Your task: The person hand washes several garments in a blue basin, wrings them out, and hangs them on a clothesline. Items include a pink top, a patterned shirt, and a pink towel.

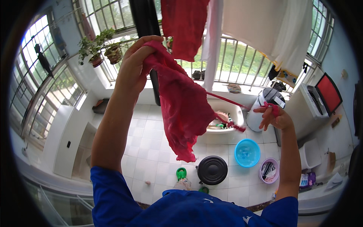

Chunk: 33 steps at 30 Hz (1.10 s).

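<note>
My left hand (139,59) is raised and pinches the top edge of a crumpled red cloth garment (181,105). The garment hangs down in front of me, with a ruffled edge and thin ties. One red strap (227,100) stretches from its side toward my right hand (275,116). Red cord is looped about the fingers of that hand, which are partly curled. Another short, knotted tie dangles loose near the middle, over a white tub.
On the tiled floor stand the white tub (238,116) with items inside, a blue basin (247,153), a purple basin (268,170) with clothes, and a black round stool (212,170). A washing machine (300,105) is at right. Red cloth (184,28) and a white sheet (252,28) hang ahead.
</note>
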### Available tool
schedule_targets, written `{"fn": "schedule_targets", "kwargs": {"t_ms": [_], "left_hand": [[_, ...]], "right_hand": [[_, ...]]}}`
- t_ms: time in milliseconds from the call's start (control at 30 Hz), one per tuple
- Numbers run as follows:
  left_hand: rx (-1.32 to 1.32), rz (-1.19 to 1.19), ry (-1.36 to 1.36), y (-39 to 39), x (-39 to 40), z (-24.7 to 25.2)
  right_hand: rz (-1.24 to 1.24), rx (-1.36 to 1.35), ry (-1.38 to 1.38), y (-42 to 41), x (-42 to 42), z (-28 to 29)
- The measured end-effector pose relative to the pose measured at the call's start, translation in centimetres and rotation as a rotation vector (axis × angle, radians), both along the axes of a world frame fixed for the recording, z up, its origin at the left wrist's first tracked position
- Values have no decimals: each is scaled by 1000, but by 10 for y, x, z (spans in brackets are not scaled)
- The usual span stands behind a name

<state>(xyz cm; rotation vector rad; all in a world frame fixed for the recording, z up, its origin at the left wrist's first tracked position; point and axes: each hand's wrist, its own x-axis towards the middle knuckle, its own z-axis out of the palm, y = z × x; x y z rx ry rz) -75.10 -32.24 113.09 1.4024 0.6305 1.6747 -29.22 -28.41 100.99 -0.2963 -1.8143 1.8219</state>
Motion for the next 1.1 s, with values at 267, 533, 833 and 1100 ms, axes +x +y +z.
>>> {"fn": "schedule_targets", "kwargs": {"t_ms": [267,533,833,1100], "left_hand": [[-47,-74,-146,-12,-84,-13],[-175,-41,-226,3,-183,-45],[-308,634,1505,0,-396,-148],[-232,786,1285,-4,-457,-99]], "right_hand": [[-564,353,-699,12,-99,-14],[-667,720,-557,-43,-442,-69],[-1012,1124,-405,47,-450,26],[-803,1079,-601,82,-476,60]]}}
